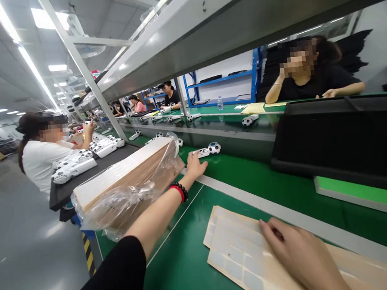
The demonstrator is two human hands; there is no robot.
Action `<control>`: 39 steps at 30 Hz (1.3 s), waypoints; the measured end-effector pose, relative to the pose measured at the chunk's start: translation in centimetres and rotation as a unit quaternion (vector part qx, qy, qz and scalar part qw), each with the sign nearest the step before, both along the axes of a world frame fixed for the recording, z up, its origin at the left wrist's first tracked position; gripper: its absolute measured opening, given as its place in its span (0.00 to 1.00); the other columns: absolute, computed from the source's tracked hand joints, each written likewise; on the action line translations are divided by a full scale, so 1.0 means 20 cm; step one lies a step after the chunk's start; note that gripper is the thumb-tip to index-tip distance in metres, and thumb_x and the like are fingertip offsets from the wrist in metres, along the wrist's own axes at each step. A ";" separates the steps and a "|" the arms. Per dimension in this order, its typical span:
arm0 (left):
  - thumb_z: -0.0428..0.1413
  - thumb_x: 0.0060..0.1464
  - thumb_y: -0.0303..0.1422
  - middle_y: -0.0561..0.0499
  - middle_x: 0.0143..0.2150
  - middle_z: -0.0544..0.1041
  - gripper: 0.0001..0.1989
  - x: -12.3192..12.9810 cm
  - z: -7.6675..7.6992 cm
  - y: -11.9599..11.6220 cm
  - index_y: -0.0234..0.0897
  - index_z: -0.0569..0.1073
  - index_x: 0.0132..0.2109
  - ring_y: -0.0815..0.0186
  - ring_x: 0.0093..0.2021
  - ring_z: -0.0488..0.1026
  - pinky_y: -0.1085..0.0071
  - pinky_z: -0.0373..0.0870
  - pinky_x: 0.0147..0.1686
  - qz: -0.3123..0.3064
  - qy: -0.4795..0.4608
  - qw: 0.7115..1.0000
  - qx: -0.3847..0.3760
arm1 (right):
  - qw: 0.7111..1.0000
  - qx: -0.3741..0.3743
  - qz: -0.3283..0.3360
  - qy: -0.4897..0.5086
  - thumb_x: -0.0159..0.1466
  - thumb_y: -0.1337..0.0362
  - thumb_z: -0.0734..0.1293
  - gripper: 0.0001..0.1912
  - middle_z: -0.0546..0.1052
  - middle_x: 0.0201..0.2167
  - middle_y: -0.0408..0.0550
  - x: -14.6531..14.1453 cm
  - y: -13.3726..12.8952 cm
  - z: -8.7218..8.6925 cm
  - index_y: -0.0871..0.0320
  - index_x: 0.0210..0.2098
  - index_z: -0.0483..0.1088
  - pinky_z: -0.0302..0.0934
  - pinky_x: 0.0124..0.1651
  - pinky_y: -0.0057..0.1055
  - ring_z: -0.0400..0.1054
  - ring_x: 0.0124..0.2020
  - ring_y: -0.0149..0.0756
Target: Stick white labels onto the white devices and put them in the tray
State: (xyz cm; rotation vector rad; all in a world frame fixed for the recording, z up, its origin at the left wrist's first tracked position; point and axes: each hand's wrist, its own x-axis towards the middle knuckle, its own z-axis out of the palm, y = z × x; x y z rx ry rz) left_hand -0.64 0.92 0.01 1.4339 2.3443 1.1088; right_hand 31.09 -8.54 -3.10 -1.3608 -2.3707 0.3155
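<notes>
My left hand [194, 165] stretches far out over the green belt [244, 176], fingers apart, its tips just short of a white toy with a football-patterned ball end [208, 150]. It wears a dark and red bead bracelet at the wrist. My right hand [302, 257] lies flat on a stack of tan sticker sheets [234, 255] on the near green table, fingertips pressing the top sheet. Neither hand grips anything.
A plastic-wrapped stack of tan sheets [125, 188] stands at the left. A black tray [343, 139] rests at the right. More white ball toys [250, 120] ride the belt. A person in white [40, 155] works at the left; another in black [310, 79] sits opposite.
</notes>
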 end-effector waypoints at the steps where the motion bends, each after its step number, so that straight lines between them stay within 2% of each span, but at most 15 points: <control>1: 0.57 0.61 0.38 0.41 0.67 0.57 0.26 -0.03 0.00 0.03 0.37 0.63 0.63 0.49 0.67 0.57 0.43 0.57 0.64 0.032 0.006 0.999 -0.008 | 1.000 0.003 0.000 0.003 0.72 0.55 0.54 0.21 0.68 0.16 0.41 0.00 0.00 0.00 0.53 0.23 0.60 0.45 0.24 0.29 0.63 0.18 0.39; 4: 0.56 0.61 0.38 0.41 0.65 0.61 0.25 -0.09 -0.04 0.08 0.36 0.64 0.62 0.51 0.65 0.60 0.44 0.60 0.63 0.079 0.016 0.996 -0.026 | 1.000 0.012 0.001 0.011 0.72 0.56 0.54 0.21 0.69 0.17 0.42 0.00 0.01 -0.02 0.54 0.24 0.61 0.44 0.24 0.28 0.64 0.18 0.38; 8: 0.56 0.62 0.39 0.42 0.61 0.66 0.22 -0.13 -0.08 0.11 0.36 0.66 0.60 0.54 0.60 0.66 0.49 0.66 0.60 0.064 0.015 0.997 -0.035 | 0.999 0.031 0.010 0.017 0.72 0.55 0.54 0.22 0.68 0.16 0.42 0.00 0.02 -0.02 0.54 0.23 0.61 0.43 0.23 0.28 0.62 0.17 0.37; 15: 0.56 0.62 0.40 0.42 0.58 0.68 0.22 -0.15 -0.11 0.20 0.35 0.67 0.59 0.57 0.56 0.69 0.52 0.70 0.56 0.046 0.009 0.998 -0.036 | 0.999 0.031 0.012 0.016 0.72 0.55 0.53 0.22 0.68 0.16 0.43 0.00 0.02 -0.04 0.54 0.23 0.60 0.43 0.24 0.28 0.62 0.17 0.37; 20: 0.56 0.62 0.40 0.42 0.57 0.69 0.20 -0.09 -0.14 0.14 0.34 0.69 0.56 0.57 0.56 0.69 0.52 0.69 0.57 -0.017 0.030 0.999 -0.035 | 1.000 0.014 0.011 0.012 0.72 0.55 0.54 0.22 0.67 0.16 0.42 -0.01 0.02 -0.04 0.54 0.23 0.59 0.43 0.24 0.28 0.61 0.17 0.36; 24: 0.56 0.62 0.40 0.43 0.54 0.72 0.17 -0.02 -0.16 0.07 0.33 0.71 0.52 0.59 0.54 0.70 0.53 0.70 0.56 -0.053 0.010 0.998 -0.013 | 1.000 0.008 0.004 0.013 0.72 0.54 0.54 0.21 0.66 0.15 0.41 -0.01 0.02 -0.03 0.53 0.23 0.57 0.44 0.24 0.28 0.62 0.17 0.38; 29: 0.57 0.61 0.38 0.43 0.55 0.71 0.18 0.08 -0.13 -0.03 0.35 0.70 0.55 0.58 0.55 0.70 0.52 0.68 0.58 -0.067 -0.068 0.989 0.113 | 1.000 0.002 -0.007 0.004 0.72 0.54 0.53 0.22 0.68 0.15 0.40 -0.02 0.00 -0.03 0.54 0.23 0.57 0.46 0.24 0.28 0.63 0.17 0.37; 32: 0.58 0.60 0.37 0.44 0.55 0.71 0.18 0.11 -0.09 -0.06 0.35 0.70 0.55 0.59 0.55 0.70 0.53 0.69 0.57 -0.043 -0.149 0.964 0.215 | 0.999 0.032 -0.015 -0.008 0.72 0.54 0.53 0.23 0.69 0.17 0.42 -0.01 0.01 -0.01 0.54 0.23 0.60 0.49 0.24 0.29 0.64 0.19 0.38; 34: 0.57 0.61 0.36 0.43 0.55 0.70 0.19 0.12 -0.07 -0.07 0.35 0.69 0.56 0.60 0.53 0.70 0.55 0.71 0.55 -0.007 -0.221 0.936 0.273 | 0.995 0.096 0.011 -0.007 0.72 0.54 0.53 0.22 0.74 0.23 0.46 0.02 0.02 0.00 0.54 0.25 0.65 0.56 0.28 0.31 0.70 0.25 0.41; 37: 0.54 0.63 0.38 0.42 0.56 0.70 0.21 0.09 -0.04 -0.06 0.35 0.65 0.60 0.60 0.51 0.72 0.58 0.75 0.50 0.054 -0.345 0.877 0.332 | 0.978 0.179 0.103 -0.013 0.70 0.57 0.54 0.19 0.78 0.34 0.52 0.07 0.01 0.00 0.54 0.33 0.74 0.64 0.36 0.37 0.73 0.36 0.46; 39: 0.52 0.65 0.41 0.42 0.56 0.69 0.23 0.06 -0.02 -0.06 0.35 0.63 0.62 0.60 0.50 0.72 0.59 0.76 0.47 0.089 -0.422 0.830 0.353 | 0.973 0.181 0.143 -0.026 0.69 0.59 0.55 0.18 0.79 0.37 0.53 0.08 -0.05 -0.03 0.54 0.40 0.76 0.68 0.34 0.33 0.75 0.37 0.44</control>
